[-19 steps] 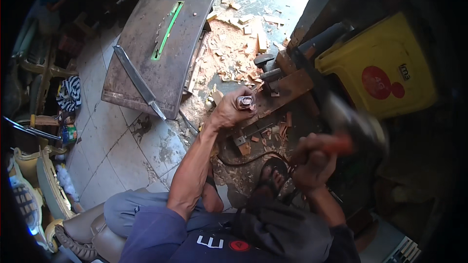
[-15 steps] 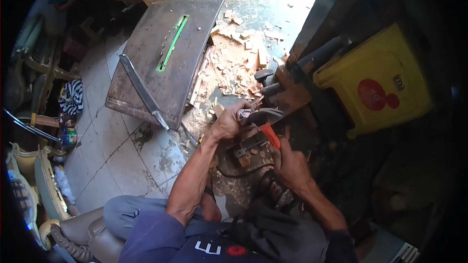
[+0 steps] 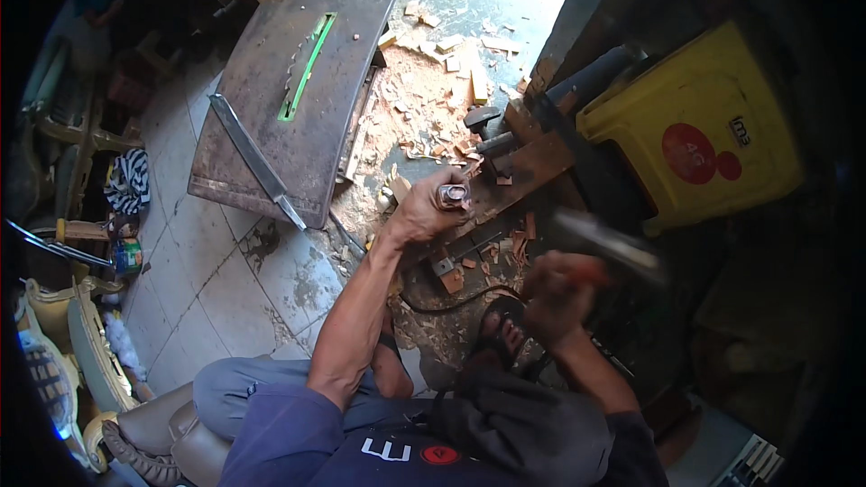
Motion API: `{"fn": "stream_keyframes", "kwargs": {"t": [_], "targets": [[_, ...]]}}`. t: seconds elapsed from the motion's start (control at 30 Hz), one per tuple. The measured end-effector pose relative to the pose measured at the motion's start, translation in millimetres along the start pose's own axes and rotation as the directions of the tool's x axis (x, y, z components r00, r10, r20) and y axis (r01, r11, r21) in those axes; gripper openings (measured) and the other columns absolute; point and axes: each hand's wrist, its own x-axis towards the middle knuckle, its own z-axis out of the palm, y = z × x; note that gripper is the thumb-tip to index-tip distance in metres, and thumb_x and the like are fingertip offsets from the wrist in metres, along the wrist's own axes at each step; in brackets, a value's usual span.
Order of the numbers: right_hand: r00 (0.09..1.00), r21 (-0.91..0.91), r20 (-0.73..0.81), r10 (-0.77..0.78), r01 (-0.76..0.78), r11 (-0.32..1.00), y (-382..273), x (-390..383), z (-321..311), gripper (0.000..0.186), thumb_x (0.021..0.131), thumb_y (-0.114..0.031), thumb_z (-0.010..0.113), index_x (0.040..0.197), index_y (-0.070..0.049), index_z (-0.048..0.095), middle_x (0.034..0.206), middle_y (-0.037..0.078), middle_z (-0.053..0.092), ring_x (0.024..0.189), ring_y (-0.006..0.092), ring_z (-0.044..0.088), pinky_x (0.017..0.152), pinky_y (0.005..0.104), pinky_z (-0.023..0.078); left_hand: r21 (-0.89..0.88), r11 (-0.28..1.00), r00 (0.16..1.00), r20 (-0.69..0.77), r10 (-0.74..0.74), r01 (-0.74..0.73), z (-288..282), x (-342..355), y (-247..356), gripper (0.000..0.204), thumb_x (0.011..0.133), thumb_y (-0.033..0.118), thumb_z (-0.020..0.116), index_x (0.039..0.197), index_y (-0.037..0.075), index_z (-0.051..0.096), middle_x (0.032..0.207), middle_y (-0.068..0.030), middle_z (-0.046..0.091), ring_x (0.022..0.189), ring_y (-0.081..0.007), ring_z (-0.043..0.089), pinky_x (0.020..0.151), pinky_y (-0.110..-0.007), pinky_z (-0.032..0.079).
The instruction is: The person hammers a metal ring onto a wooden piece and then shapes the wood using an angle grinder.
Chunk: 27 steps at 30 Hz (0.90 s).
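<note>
My left hand is closed around an upright chisel, seen end-on by its metal-capped handle top; its blade is hidden below the fist. Under that hand a wooden piece extends toward the upper right. Out to the right, my right hand grips a hammer by its red-orange handle. The hammer's metal head is smeared by motion, raised and apart from the chisel. Below the work, a small wood block with a metal fitting sits beside a dark cord.
A brown table saw with a green-edged slot stands at the left, a metal bar lying on it. Wood shavings and offcuts cover the floor beyond. On the right is a yellow plastic stool. Ornate chair frames stand at far left.
My right hand has swung the hammer away from the chisel top, to the right. The left hand keeps its grip in nearly the same place. The view has shifted slightly.
</note>
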Motion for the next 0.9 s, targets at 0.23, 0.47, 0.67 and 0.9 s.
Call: {"fn": "stream_keyframes", "kwargs": {"t": [0.23,0.47,0.67,0.9], "targets": [[0.958,-0.299,0.044,-0.284,0.283,0.911,-76,18,5,0.024,0.104,-0.021,0.058,0.114,0.0,0.06,0.069,0.024,0.066,0.063,0.042,0.07,0.058,0.052,0.051,0.009,1.0,0.998,-0.059,0.014,-0.013,-7,-7,0,0.042,0.077,0.011,0.09,0.111,0.008,0.064,0.094,0.0025,0.067,0.087,-0.0076,0.061,0.078,-0.028,0.052],[0.984,-0.541,0.154,-0.089,0.159,0.826,-82,32,-7,0.023,0.1,-0.014,0.063,0.116,0.001,0.056,0.073,0.023,0.067,0.063,0.0431,0.069,0.057,0.0498,0.054,0.099,0.995,1.0,-0.013,0.017,-0.016,-7,-6,-9,0.035,0.083,0.007,0.086,0.111,0.007,0.065,0.1,0.0008,0.07,0.092,-0.0062,0.064,0.082,-0.025,0.054],[0.962,-0.807,0.12,0.244,-0.049,0.588,-43,26,-3,0.016,0.101,-0.013,0.06,0.115,-0.004,0.06,0.08,0.025,0.069,0.073,0.0495,0.069,0.06,0.05,0.052,0.164,0.987,1.0,0.026,0.001,-0.005,-3,-9,-8,0.033,0.082,0.007,0.086,0.107,0.008,0.063,0.093,0.0035,0.069,0.086,-0.0058,0.063,0.08,-0.025,0.053],[0.996,-0.544,0.051,-0.078,0.093,0.834,-39,22,-6,0.016,0.101,-0.018,0.064,0.105,-0.005,0.057,0.072,0.025,0.065,0.072,0.0488,0.068,0.061,0.0497,0.053,0.193,0.98,0.999,-0.006,0.046,-0.044,5,0,6,0.034,0.08,0.008,0.084,0.106,0.006,0.062,0.088,0.0018,0.064,0.084,-0.0085,0.059,0.074,-0.03,0.051]]}}
